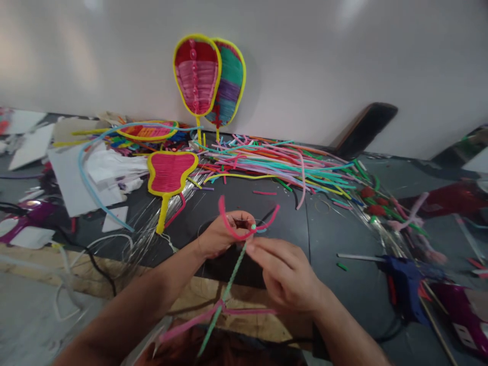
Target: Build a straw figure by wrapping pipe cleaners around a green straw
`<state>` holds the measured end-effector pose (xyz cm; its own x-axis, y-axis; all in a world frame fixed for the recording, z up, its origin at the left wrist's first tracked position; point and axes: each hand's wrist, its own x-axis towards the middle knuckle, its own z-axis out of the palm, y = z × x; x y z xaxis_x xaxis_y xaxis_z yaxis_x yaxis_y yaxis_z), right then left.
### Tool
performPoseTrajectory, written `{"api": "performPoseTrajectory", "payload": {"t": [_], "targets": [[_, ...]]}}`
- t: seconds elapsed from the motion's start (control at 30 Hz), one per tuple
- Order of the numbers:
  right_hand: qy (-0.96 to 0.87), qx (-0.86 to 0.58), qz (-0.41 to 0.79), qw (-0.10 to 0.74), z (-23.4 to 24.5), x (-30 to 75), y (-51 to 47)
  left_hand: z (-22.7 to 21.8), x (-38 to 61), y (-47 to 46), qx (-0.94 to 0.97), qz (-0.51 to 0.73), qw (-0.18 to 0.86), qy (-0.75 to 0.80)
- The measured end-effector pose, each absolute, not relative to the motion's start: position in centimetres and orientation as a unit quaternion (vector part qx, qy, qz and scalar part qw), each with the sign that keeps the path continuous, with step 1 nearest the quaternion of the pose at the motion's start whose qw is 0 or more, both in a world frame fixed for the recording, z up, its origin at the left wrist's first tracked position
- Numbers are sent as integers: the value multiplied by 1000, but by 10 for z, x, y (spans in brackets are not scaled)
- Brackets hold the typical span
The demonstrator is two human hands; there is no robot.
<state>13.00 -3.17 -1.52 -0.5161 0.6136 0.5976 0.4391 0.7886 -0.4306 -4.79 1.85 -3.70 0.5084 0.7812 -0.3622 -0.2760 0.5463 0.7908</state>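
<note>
Twisted green pipe cleaners form a stem (233, 277). A curved pink pipe cleaner (271, 219) crosses its top, and another pink one (190, 325) crosses lower down. My left hand (219, 238) is closed at the top joint, behind the pink curve; its fingertips are partly hidden. My right hand (290, 272) pinches the stem just below that joint. A small pale green tip (253, 227) shows between the hands. Fine clear wire loops around my left fingers. Left of my hands lies a pink fan (172, 174) with a yellow rim and handle.
Two yellow-rimmed fans (196, 76) lean on the pale wall. Many loose pipe cleaners (267, 162) are heaped behind my hands. A blue glue gun (406, 284) lies at the right, its nozzle pointing left. White paper (82, 173) and a purple device (28, 223) are on the left.
</note>
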Motion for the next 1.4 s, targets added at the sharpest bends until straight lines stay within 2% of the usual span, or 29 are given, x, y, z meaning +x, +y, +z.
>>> {"api": "performPoseTrajectory", "payload": {"t": [0.1,0.3,0.4,0.57,0.87,1.4], "targets": [[-807,-416,66,414,-22,132,-27,-37,-50,18,327,324,818,344],[-802,-490,-18,341,-25,133,-21,-34,-50,18,325,319,829,325],[-808,-489,-14,327,-22,131,-21,-35,-51,18,330,321,823,333],[-810,-466,-18,354,-19,131,-22,-40,-51,17,332,330,813,345],[-761,-523,-32,382,-23,128,-24,-37,-49,16,329,303,823,349],[-787,-482,3,385,-25,128,-22,-40,-48,14,323,321,825,334]]}}
